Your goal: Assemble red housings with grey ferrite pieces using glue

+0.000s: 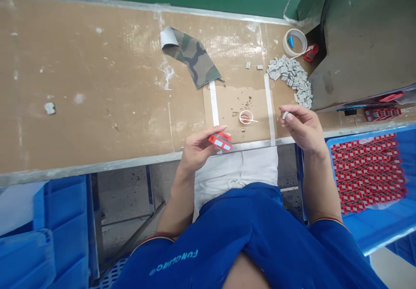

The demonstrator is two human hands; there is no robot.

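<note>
Red block (221, 141) sits gripped in our left hand (196, 148) over the cardboard-topped bench (81, 85); our right hand (302, 128) pinches a small grey piece (285, 115), perhaps foam, close beside the heap of grey pieces (290, 79).

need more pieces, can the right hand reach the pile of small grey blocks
Probably yes: the right hand sits just below the pile with nothing between them, though it already pinches one small grey piece.

A cardboard-topped workbench (84, 85) carries a folded camouflage-patterned strip (191, 57), a roll of white tape (294, 42) and a heap of small grey pads (290, 79). Between two white tape lines (213, 107) sits what appears to be a small cup (246, 117).
</note>
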